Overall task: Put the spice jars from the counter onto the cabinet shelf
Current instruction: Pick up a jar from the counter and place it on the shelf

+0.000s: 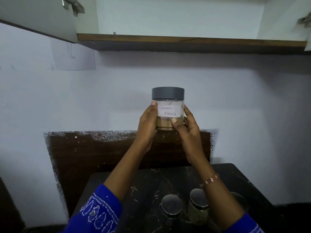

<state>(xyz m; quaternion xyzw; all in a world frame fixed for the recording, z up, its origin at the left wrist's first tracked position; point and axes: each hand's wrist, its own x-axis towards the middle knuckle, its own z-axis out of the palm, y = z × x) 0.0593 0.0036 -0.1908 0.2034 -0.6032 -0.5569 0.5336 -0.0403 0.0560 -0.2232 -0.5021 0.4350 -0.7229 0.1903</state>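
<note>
both hands hold one spice jar (168, 109) up in the air in front of the pale wall, well above the dark worktop (146, 185) and below the cabinet shelf (190, 41). the left hand (146, 123) wraps around the left side of the jar, and the right hand (188, 126) wraps around the right side, with its thumb pressed on the front near the bottom. the jar stands upright. it is clear, has a dark grey lid (168, 93), a white label that says "garam masala", and some brown powder in the bottom. the cabinet is open, and its inside looks white. down on the worktop stand two more jars with dark lids, one (171, 205) in the middle and one (199, 206) just beside it on the right. both arms wear blue sleeves (99, 214) with white stitching, and the right wrist has a bead bracelet (210, 179).
</note>
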